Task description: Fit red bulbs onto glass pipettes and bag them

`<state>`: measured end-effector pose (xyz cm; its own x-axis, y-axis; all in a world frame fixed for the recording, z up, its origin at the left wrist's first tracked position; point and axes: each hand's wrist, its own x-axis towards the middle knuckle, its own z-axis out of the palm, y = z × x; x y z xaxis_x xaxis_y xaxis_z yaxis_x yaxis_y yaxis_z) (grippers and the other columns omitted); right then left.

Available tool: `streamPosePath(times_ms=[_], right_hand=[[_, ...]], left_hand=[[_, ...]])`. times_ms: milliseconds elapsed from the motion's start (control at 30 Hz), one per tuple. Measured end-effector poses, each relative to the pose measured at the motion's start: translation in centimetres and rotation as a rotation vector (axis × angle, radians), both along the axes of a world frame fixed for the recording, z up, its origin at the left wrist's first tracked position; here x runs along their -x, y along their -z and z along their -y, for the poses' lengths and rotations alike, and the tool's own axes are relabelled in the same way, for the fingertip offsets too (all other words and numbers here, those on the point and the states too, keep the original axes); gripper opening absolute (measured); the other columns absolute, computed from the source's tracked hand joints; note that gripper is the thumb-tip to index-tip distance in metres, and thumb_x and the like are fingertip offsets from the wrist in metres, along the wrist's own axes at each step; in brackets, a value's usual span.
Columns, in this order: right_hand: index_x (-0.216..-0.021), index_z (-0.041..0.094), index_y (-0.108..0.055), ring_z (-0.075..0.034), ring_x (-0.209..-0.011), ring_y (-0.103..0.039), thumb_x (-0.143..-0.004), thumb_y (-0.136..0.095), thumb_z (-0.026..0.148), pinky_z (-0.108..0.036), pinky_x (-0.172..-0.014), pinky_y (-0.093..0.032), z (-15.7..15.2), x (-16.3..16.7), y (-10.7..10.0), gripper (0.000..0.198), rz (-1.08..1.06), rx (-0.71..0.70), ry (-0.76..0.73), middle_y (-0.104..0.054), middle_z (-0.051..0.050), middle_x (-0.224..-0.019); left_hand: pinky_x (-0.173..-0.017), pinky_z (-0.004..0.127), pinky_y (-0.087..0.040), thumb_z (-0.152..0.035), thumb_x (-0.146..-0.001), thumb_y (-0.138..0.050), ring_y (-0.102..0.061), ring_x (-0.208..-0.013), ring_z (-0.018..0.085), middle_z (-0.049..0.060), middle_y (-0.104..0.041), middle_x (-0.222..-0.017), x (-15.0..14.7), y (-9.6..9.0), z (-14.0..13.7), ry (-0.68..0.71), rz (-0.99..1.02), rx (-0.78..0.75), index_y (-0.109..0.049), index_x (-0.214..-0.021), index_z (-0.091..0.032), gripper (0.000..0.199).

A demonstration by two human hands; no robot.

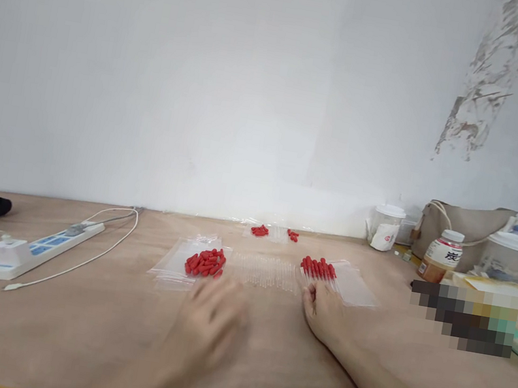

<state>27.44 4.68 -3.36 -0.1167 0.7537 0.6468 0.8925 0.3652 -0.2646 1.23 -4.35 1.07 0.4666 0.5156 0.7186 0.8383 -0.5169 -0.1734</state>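
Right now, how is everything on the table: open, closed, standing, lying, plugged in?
Left hand: blurred, grip unclear.
Right hand: fingers curled at red-tipped sticks, grip unclear.
Left red pieces: heaped loose.
Clear sticks: lying side by side.
Power strip: lying, white adapter plugged in.
Bottle: upright, capped.
Smaller cup: upright, lid on.
Large tub: lid on.
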Motion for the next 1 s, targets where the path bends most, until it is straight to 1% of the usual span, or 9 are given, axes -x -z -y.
streamPosePath(times_ms=[67, 133, 267, 400, 700, 767, 833, 933, 1000], right_hand=[[-0.071, 0.016, -0.046, -0.018, -0.065, -0.051, -0.081, -0.036, 0.028, -0.028, -0.061, -0.029, 0.0, 0.1, -0.1, 0.018, -0.004, 0.006, -0.004, -0.055, -0.005, -0.066], [-0.071, 0.016, -0.045, -0.017, -0.064, -0.05, -0.081, -0.036, 0.028, -0.027, -0.06, -0.029, 0.0, 0.1, -0.1, 0.018, -0.008, 0.011, -0.008, -0.055, -0.004, -0.065], [-0.072, 0.016, -0.046, -0.017, -0.064, -0.05, -0.081, -0.036, 0.027, -0.026, -0.06, -0.029, -0.2, 0.0, 0.1, 0.017, -0.02, 0.023, -0.011, -0.055, -0.004, -0.067], [-0.072, 0.016, -0.046, -0.016, -0.064, -0.05, -0.081, -0.036, 0.027, -0.026, -0.06, -0.028, -0.2, 0.0, 0.1, 0.017, -0.032, 0.024, -0.015, -0.056, -0.004, -0.067], [-0.072, 0.016, -0.046, -0.017, -0.063, -0.05, -0.08, -0.037, 0.026, -0.026, -0.059, -0.031, -0.3, 0.1, 0.1, 0.016, -0.042, 0.017, -0.031, -0.055, -0.004, -0.066], [-0.072, 0.016, -0.046, -0.017, -0.064, -0.05, -0.08, -0.036, 0.026, -0.027, -0.059, -0.032, -0.3, 0.0, 0.1, 0.016, -0.074, 0.012, -0.051, -0.054, -0.005, -0.066], [-0.072, 0.016, -0.046, -0.017, -0.063, -0.05, -0.081, -0.036, 0.026, -0.027, -0.058, -0.034, -0.2, 0.0, -0.1, 0.017, -0.116, 0.012, -0.097, -0.054, -0.006, -0.067], [-0.075, 0.015, -0.048, -0.016, -0.062, -0.05, -0.082, -0.035, 0.026, -0.027, -0.057, -0.036, 0.3, 0.3, -0.5, 0.019, -0.175, 0.036, -0.224, -0.055, -0.005, -0.067], [-0.082, 0.015, -0.051, -0.016, -0.066, -0.053, -0.083, -0.036, 0.025, -0.027, -0.06, -0.038, 0.7, 0.7, -0.7, 0.018, -0.205, 0.051, -0.325, -0.058, -0.006, -0.073]], left_hand=[[-0.09, 0.047, -0.03, -0.022, -0.082, -0.042, -0.039, -0.111, 0.029, 0.012, -0.05, -0.117, 1.9, -1.0, -1.9, -0.114, -0.073, 0.026, -0.059, -0.099, -0.018, 0.024], [-0.089, 0.045, -0.03, -0.022, -0.082, -0.043, -0.041, -0.109, 0.028, 0.011, -0.05, -0.118, 3.2, -1.3, -4.2, -0.195, -0.173, 0.062, -0.058, -0.101, -0.018, 0.024], [-0.09, 0.044, -0.028, -0.026, -0.081, -0.047, -0.041, -0.108, 0.028, 0.011, -0.051, -0.116, 4.1, -0.5, -7.0, -0.226, -0.223, 0.076, -0.06, -0.095, -0.018, 0.021], [-0.089, 0.043, -0.028, -0.028, -0.079, -0.049, -0.043, -0.104, 0.028, 0.011, -0.055, -0.107, 3.8, 0.2, -7.5, -0.229, -0.196, 0.084, -0.063, -0.08, -0.017, 0.018], [-0.083, 0.043, -0.033, -0.023, -0.078, -0.048, -0.046, -0.097, 0.028, 0.012, -0.056, -0.098, 3.8, 0.9, -8.1, -0.284, -0.075, 0.058, -0.06, -0.072, -0.015, 0.016], [-0.081, 0.043, -0.034, -0.023, -0.08, -0.045, -0.047, -0.096, 0.028, 0.012, -0.057, -0.096, 3.3, 1.0, -7.8, -0.249, 0.017, 0.058, -0.058, -0.076, -0.015, 0.015], [-0.079, 0.04, -0.037, -0.023, -0.082, -0.043, -0.049, -0.092, 0.025, 0.01, -0.057, -0.092, 2.4, 1.0, -7.3, -0.158, 0.141, 0.102, -0.055, -0.082, -0.015, 0.015], [-0.07, 0.032, -0.043, -0.024, -0.084, -0.039, -0.054, -0.079, 0.019, 0.006, -0.058, -0.084, 0.3, 1.0, -6.6, 0.018, 0.358, 0.296, -0.051, -0.089, -0.017, 0.014], [-0.066, 0.029, -0.045, -0.024, -0.085, -0.039, -0.056, -0.075, 0.017, 0.004, -0.059, -0.084, -1.2, 1.1, -6.5, 0.104, 0.474, 0.433, -0.05, -0.094, -0.018, 0.016]])
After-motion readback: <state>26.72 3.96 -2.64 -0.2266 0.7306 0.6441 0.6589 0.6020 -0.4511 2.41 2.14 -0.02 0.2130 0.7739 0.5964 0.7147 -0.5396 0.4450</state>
